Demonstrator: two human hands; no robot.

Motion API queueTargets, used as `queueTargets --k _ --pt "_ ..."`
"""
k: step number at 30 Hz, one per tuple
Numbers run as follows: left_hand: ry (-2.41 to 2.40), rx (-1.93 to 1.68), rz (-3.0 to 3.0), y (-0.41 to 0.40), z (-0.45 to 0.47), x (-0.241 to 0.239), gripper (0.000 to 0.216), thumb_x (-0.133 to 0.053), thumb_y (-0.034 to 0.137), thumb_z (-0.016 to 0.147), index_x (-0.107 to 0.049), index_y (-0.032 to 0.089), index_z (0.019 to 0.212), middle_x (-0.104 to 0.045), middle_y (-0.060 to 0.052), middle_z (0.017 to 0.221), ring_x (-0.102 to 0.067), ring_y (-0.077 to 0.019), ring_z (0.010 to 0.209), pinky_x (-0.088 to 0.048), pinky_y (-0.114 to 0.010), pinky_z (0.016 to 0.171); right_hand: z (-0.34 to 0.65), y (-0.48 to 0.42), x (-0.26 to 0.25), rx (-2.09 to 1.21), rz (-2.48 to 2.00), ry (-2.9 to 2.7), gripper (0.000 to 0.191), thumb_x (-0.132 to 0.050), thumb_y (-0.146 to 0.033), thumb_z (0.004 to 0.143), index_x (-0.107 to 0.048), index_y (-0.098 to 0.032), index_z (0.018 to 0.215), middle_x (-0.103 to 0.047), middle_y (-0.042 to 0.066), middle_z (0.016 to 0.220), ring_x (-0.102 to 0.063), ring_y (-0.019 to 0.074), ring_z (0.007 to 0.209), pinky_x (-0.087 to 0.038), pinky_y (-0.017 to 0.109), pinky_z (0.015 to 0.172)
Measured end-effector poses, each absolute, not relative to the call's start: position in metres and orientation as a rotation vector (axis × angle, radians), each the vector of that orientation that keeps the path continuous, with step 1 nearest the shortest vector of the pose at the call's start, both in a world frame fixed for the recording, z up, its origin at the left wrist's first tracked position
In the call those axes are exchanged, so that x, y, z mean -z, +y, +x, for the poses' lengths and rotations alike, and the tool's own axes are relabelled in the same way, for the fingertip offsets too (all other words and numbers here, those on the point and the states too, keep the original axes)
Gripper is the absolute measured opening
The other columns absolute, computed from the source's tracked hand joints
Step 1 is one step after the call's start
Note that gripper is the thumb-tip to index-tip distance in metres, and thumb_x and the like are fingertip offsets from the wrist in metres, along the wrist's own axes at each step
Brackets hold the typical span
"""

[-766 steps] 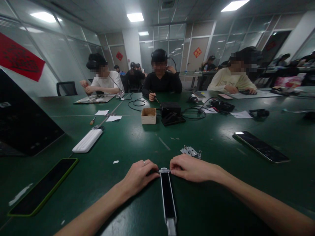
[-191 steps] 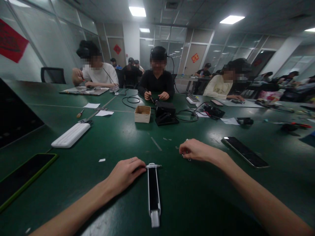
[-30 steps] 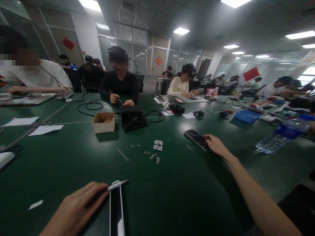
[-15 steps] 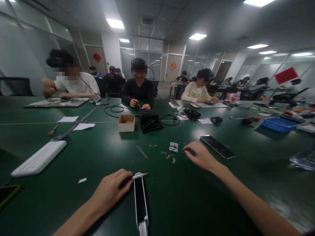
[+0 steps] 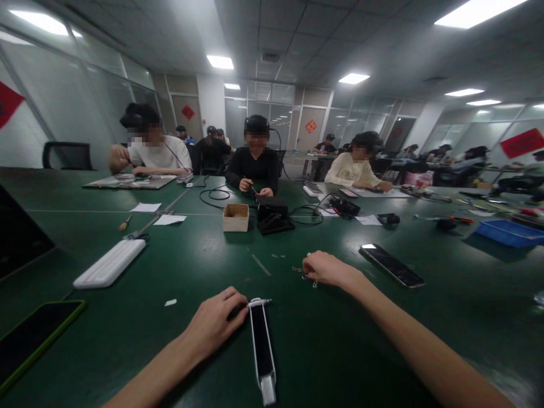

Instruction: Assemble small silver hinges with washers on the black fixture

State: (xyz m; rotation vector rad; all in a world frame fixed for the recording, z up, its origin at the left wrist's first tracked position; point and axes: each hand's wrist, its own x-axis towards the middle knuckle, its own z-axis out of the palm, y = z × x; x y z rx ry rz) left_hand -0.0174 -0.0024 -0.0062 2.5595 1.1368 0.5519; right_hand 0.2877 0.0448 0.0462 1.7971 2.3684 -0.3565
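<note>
My left hand (image 5: 221, 311) is closed at the near end of a thin metal rod (image 5: 266, 301). This rod crosses the top of a long, narrow, white-edged frame (image 5: 274, 362) with a dark middle, which lies on the table. To the right, my right hand (image 5: 326, 267) is lowered to the tabletop with its fingers curled together. It covers the spot of the small silver metal plates, of which only a pale edge shows. Several small metal rings (image 5: 315, 284) lie around and below its fingertips. What its fingers grip, if anything, is hidden.
A smartphone (image 5: 393, 265) lies right of my right hand. Farther back stand a small open cardboard box (image 5: 236, 219) and a black device (image 5: 272, 214) with cables. A white power strip (image 5: 111, 263) and green-edged tablet (image 5: 42, 334) are left. Co-workers sit across the green table (image 5: 204, 255).
My right hand has moved left and down onto the small metal plates, its fingers drawing together. My left hand stays at the rod. The whole view has shifted slightly.
</note>
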Motion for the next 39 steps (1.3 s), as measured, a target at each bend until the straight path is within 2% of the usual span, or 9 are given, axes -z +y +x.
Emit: queueTargets --k 7,12,24,28,32,39 --pt "1.118 -0.582 2.550 -0.003 -0.017 0.008 0.026 -0.039 0.030 0.095 -0.063 0.020 0.097 -0.061 -0.004 0.092 -0.061 -0.0165 0.076 -0.049 -0.026 0.067 0.296 0.054 -0.041 0.468 1.793 2.343 0.014 -0.057 -0.013 0.080 -0.069 -0.015 0.087 -0.069 0.007 0.086 -0.063 0.0170 0.076 -0.043 0.025 0.064" --pt "1.122 -0.573 2.537 -0.005 -0.015 0.004 0.028 -0.038 0.029 0.095 -0.064 0.019 0.099 -0.061 -0.005 0.093 -0.061 -0.0163 0.076 -0.050 -0.026 0.067 0.293 0.051 -0.046 0.534 1.777 2.384 0.016 -0.058 -0.016 0.080 -0.067 -0.017 0.094 -0.067 0.005 0.094 -0.063 0.0165 0.081 -0.044 0.024 0.065" --pt "1.192 -0.516 2.539 -0.012 -0.015 -0.001 0.021 -0.046 0.025 0.092 -0.061 0.022 0.106 -0.061 -0.004 0.098 -0.062 -0.0172 0.082 -0.049 -0.025 0.072 0.274 0.040 -0.050 0.416 1.817 2.383 0.014 -0.058 -0.007 0.070 -0.069 -0.014 0.076 -0.070 0.008 0.080 -0.066 0.0195 0.075 -0.045 0.023 0.058" --pt "1.199 -0.517 2.549 -0.012 -0.015 0.003 0.022 -0.048 0.024 0.090 -0.059 0.023 0.109 -0.061 -0.004 0.100 -0.062 -0.0176 0.084 -0.049 -0.025 0.072 0.264 0.031 -0.051 0.258 1.805 2.423 0.017 -0.054 -0.008 0.073 -0.070 -0.009 0.078 -0.069 0.016 0.087 -0.066 0.0261 0.085 -0.049 0.031 0.070" --pt "1.183 -0.550 2.552 -0.009 -0.017 0.008 0.022 -0.048 0.025 0.090 -0.058 0.023 0.109 -0.060 -0.004 0.100 -0.062 -0.0179 0.084 -0.049 -0.025 0.072 0.259 0.026 -0.049 0.193 1.789 2.439 0.022 -0.052 -0.007 0.076 -0.070 -0.007 0.088 -0.067 0.018 0.100 -0.065 0.0259 0.093 -0.049 0.035 0.083" --pt "1.178 -0.553 2.554 -0.010 -0.017 0.007 0.021 -0.047 0.026 0.090 -0.057 0.024 0.109 -0.060 -0.004 0.101 -0.062 -0.0181 0.084 -0.049 -0.026 0.071 0.255 0.026 -0.047 0.181 1.801 2.399 0.026 -0.050 -0.006 0.078 -0.070 -0.008 0.094 -0.066 0.019 0.105 -0.063 0.0276 0.100 -0.051 0.035 0.083"
